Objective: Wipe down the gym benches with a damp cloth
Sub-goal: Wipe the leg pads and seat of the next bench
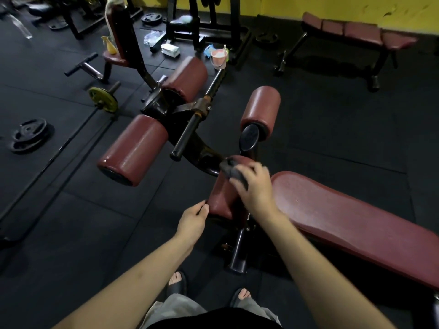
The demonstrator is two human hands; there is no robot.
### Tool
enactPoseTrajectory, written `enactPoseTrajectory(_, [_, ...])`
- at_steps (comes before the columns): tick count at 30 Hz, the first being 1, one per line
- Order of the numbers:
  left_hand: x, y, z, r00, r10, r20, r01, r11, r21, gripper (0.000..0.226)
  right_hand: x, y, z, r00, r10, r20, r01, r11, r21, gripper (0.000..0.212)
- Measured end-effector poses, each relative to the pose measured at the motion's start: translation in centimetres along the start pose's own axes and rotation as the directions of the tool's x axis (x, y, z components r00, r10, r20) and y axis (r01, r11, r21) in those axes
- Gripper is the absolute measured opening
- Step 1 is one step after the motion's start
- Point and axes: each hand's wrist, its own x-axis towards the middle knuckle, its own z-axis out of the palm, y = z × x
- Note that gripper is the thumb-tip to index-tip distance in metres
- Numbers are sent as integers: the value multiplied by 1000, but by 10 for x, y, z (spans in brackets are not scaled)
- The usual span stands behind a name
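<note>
A maroon padded bench slants across the right of the head view. At its near end is a maroon roller pad. My right hand grips a dark cloth and presses it on top of this roller pad. My left hand holds the roller pad's left end with fingers curled at its edge. Three more maroon roller pads, one at left, one behind it and one to the right, sit on the bench's black frame.
A pink bucket and a yellow spray bottle stand farther back. Another maroon flat bench is by the yellow wall. A barbell with a yellow plate and black weight plates lie on the dark rubber floor at left.
</note>
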Motion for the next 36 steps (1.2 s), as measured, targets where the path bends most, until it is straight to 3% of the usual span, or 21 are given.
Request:
enactPoseTrajectory(4, [0, -8, 4, 997, 32, -69, -31, 999, 13, 26, -84, -21, -9, 990, -104, 95, 96, 992, 87, 45])
enactPoseTrajectory(7, [-9, -2, 8, 995, 73, -64, -75, 997, -31, 32, -62, -4, -12, 989, -93, 116, 86, 994, 65, 44])
enactPoseTrajectory(10, [-11, 2, 12, 995, 78, -64, -79, 997, -2, 55, 1, 27, -5, 1000, 26, 3, -26, 1000, 12, 36])
enactPoseTrajectory(12, [-12, 3, 14, 994, 84, -72, -82, 996, 28, 59, 28, 41, -4, 989, 148, -23, -147, 988, 38, 34])
enactPoseTrajectory(14, [-9, 2, 14, 996, 48, -80, -47, 999, 6, 59, 26, 34, -2, 988, 156, -20, -155, 987, 46, 35])
enactPoseTrajectory(17, [-2, 1, 12, 998, -27, -64, 23, 998, -66, 40, -18, 4, 0, 999, 36, -11, -36, 998, 54, 38])
enactPoseTrajectory(20, [3, 9, 10, 992, -127, -13, 124, 982, -141, 19, -72, -18, -5, 988, -123, 93, 115, 989, 87, 44])
enactPoseTrajectory(23, [4, 9, 8, 987, -160, 2, 159, 974, -162, 17, -59, -7, -7, 979, -160, 126, 152, 986, 67, 42])
enactPoseTrajectory(26, [6, 2, 6, 985, -174, 13, 174, 971, -164, 38, -3, 13, 1, 1000, -22, 6, 22, 1000, 20, 34])
enactPoseTrajectory(29, [6, 2, 6, 988, -156, -10, 153, 977, -148, 43, 31, 26, 2, 991, 128, -48, -126, 991, 50, 33])
enactPoseTrajectory(36, [10, -1, 9, 992, -123, -32, 119, 987, -107, 24, -85, -12, -2, 1000, -16, 15, 15, 995, 97, 45])
